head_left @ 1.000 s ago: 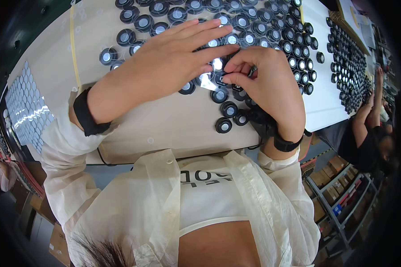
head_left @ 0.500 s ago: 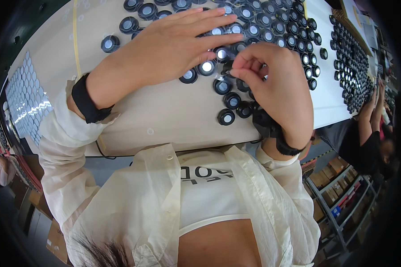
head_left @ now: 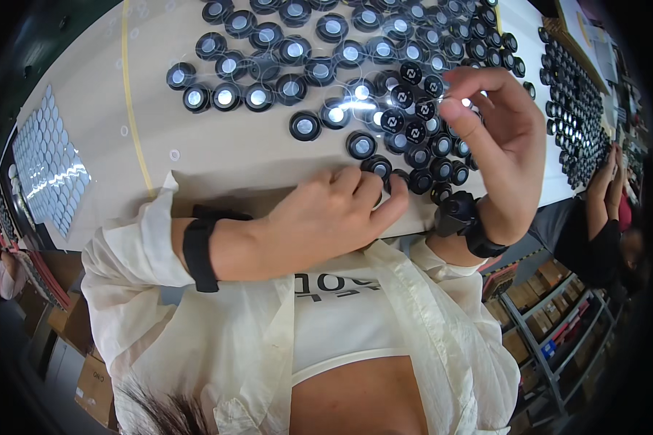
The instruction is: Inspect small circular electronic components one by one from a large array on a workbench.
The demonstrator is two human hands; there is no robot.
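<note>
Hidden, cropped and unclear parts of the view

The left hand (head_left: 334,217) lies over the near edge of the desk (head_left: 218,156) and covers part of a black round cap (head_left: 376,167) at its fingertips; whether it grips the cap cannot be told. The right hand (head_left: 497,148) pinches something small and glaring between thumb and forefinger, too bright to identify. The top edge cuts off the far caps (head_left: 218,9). At right, a co-worker's hands (head_left: 608,177) are small and blurred, and the sheet of round stickers (head_left: 43,167) bends into the dark rim.
</note>
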